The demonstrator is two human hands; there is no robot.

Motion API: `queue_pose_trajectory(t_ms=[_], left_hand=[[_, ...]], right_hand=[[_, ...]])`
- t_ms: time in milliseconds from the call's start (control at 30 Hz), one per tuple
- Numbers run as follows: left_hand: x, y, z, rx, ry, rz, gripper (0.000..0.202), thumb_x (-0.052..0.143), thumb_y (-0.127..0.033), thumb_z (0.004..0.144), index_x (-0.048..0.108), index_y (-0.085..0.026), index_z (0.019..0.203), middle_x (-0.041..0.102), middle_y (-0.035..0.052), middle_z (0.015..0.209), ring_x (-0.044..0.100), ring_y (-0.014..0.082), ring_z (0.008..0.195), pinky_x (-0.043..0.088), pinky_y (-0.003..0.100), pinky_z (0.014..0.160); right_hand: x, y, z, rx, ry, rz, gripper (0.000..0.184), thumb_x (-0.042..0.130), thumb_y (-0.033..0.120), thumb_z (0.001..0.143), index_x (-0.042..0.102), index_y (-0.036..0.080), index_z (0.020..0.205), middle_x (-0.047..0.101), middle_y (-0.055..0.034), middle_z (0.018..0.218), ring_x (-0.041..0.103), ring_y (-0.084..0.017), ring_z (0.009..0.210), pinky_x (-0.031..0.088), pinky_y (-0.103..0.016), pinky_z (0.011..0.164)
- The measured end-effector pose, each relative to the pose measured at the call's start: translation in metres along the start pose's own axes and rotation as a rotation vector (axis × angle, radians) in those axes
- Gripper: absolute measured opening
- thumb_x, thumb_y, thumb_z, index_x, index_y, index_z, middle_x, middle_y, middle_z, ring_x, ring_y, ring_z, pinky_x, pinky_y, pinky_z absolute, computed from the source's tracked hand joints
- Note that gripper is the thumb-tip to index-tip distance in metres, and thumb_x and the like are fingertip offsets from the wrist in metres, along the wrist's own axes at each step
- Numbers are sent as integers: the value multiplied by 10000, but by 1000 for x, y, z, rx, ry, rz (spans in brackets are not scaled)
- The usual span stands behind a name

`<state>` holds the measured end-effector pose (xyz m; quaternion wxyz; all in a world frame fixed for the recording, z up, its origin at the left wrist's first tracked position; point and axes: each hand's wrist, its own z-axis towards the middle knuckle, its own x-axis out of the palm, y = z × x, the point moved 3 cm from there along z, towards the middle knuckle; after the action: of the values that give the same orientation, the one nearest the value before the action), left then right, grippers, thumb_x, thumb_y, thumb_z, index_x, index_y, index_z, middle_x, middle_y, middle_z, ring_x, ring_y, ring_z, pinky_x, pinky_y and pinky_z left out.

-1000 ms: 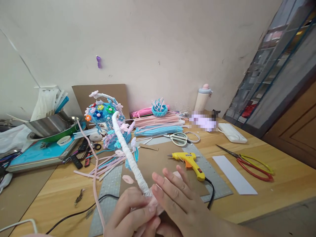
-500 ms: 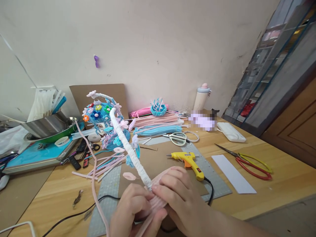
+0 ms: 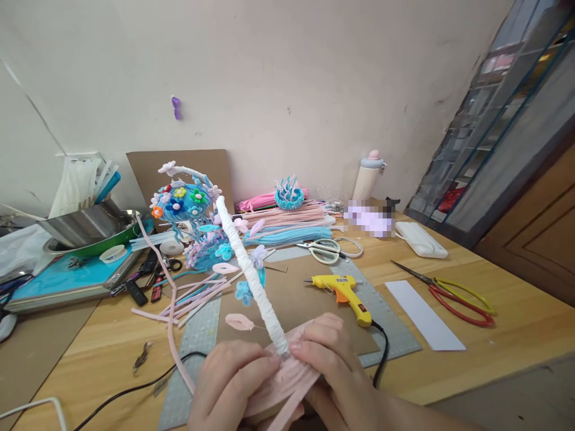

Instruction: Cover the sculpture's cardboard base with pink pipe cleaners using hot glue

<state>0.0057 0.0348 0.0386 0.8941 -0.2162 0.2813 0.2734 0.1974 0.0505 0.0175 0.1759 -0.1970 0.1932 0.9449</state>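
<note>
My left hand point(image 3: 229, 383) and my right hand point(image 3: 335, 371) are closed together round a ribbed pale pink pipe-cleaner piece point(image 3: 290, 377) at the bottom centre. A long white fuzzy stem point(image 3: 251, 278) rises from between my fingers, leaning up and left, with small blue and pink flowers on it. A thin pink pipe cleaner point(image 3: 173, 323) trails from my left hand up to the left. Behind the stem stands a blue pipe-cleaner ornament point(image 3: 186, 209) covered in coloured flowers.
On the wooden table lie a yellow glue gun point(image 3: 344, 290) on a grey cutting mat point(image 3: 390, 323), white scissors point(image 3: 327, 250), red and yellow scissors point(image 3: 453, 293), a white paper strip point(image 3: 424, 323), bundles of pink and blue pipe cleaners point(image 3: 291, 227), a metal bowl point(image 3: 87, 227) and a black cable point(image 3: 135, 389).
My right hand's fingers, spread a second ago, have closed onto the pink piece. The white stem has shifted to the right and stands a little more upright.
</note>
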Motion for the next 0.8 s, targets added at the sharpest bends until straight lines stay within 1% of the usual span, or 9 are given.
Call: queue_pose_trajectory(t_ms=[133,233,267,300,367,467,567,700,800], left_hand=[[-1,10,-15,-14,-2,26,420,803,-329,830,645,-181,1190,691,90,1027,700,216,945,592,271,762],[0,20,-34,-43,-9,5,581,808,-456,803,608,-212,1291,693,105,1106,702,249,998,597,304,822],[-1,24,-40,-96,-40,-12,562,748,-507,844,599,-221,1304,694,109,1113,699,261,1021,594,328,855],[-1,29,-45,-164,-74,-14,472,647,-506,919,598,-231,1299,698,112,1119,695,271,1046,587,355,885],[2,38,-53,-304,-66,41,292,513,-374,1002,619,-258,1248,703,100,1137,690,264,1082,577,373,903],[12,49,-58,-373,90,189,283,511,-210,965,652,-291,1197,711,63,1187,689,246,1093,573,380,891],[24,57,-59,-383,255,254,276,541,-230,947,684,-294,1174,739,48,1175,702,255,1051,561,425,890],[25,58,-61,-405,434,231,183,558,-265,946,735,-305,966,767,7,972,731,219,886,555,386,821],[13,55,-64,-401,531,227,268,563,-335,944,707,-278,726,727,-8,742,720,201,716,539,331,689]], right_hand=[[3,-2,-4,98,-39,67,262,414,307,1077,513,172,1279,605,-98,1064,584,-231,979,501,-380,888],[-1,-4,-7,130,-50,102,270,406,284,1074,480,193,1317,587,-93,1053,588,-234,963,530,-375,836],[-3,-6,-9,139,-62,98,273,412,266,1068,475,196,1324,579,-95,1059,586,-238,972,531,-377,840],[-6,-8,-12,148,-74,84,280,422,245,1059,473,198,1330,572,-98,1073,581,-244,988,528,-384,854],[-11,-14,-18,171,-102,39,310,448,202,1036,475,205,1345,561,-105,1115,564,-257,1031,507,-408,904],[-15,-25,-26,217,-131,-20,372,479,153,1009,474,223,1374,542,-106,1177,529,-269,1099,468,-432,973],[-14,-31,-29,270,-150,-36,368,495,172,1016,477,230,1379,523,-105,1217,511,-266,1142,452,-420,996],[-10,-30,-26,277,-144,-24,312,484,248,1045,488,226,1357,539,-99,1186,538,-255,1103,464,-409,974],[-6,-26,-24,263,-114,-14,296,482,271,1051,498,220,1342,552,-98,1162,548,-254,1082,472,-403,951]])
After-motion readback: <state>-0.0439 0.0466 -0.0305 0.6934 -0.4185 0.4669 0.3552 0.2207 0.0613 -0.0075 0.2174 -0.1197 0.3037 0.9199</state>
